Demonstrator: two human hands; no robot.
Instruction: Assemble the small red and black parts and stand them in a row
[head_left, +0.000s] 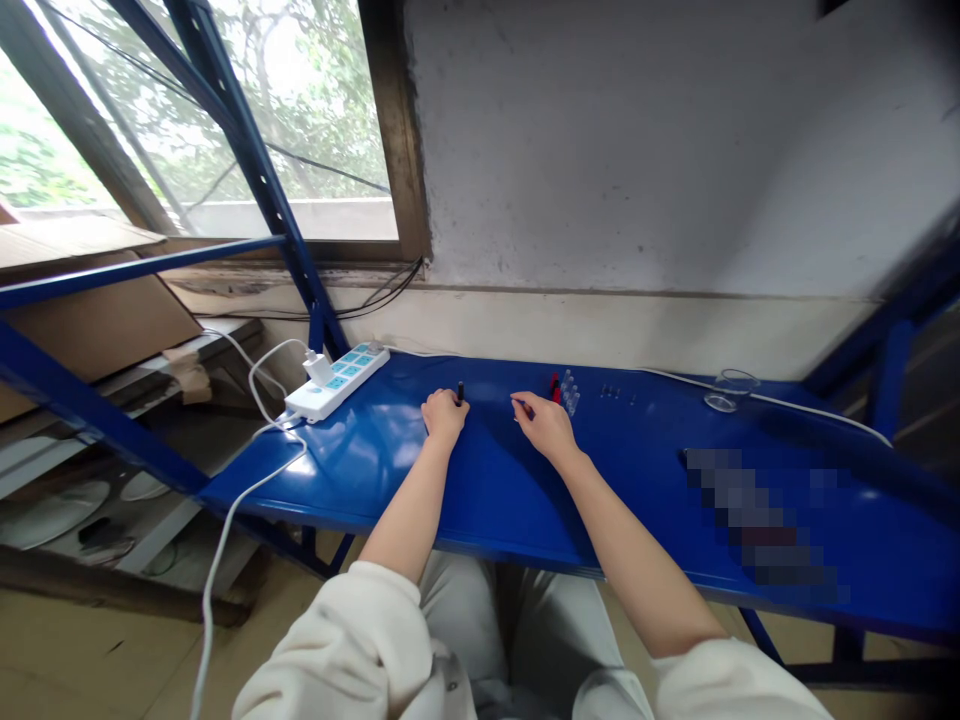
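My left hand point(444, 413) rests on the blue metal shelf point(495, 480) with its fingers closed around a small black stick-like object point(460, 392) that stands upright out of the fist. My right hand point(545, 422) lies a little to the right, fingers curled in a pinch on a thin dark item point(519, 404) that is too small to name. Just beyond the right hand stand a small red piece point(555, 387) and a cluster of tiny clear vials point(570, 393). A few small dark parts point(611, 391) lie further right.
A white power strip point(337, 382) with a plugged-in white charger and cable point(225, 520) sits at the shelf's left end. A clear glass dish point(729, 390) stands at the back right. A blurred patch covers something at the right. Blue frame struts, cardboard and a window are at the left.
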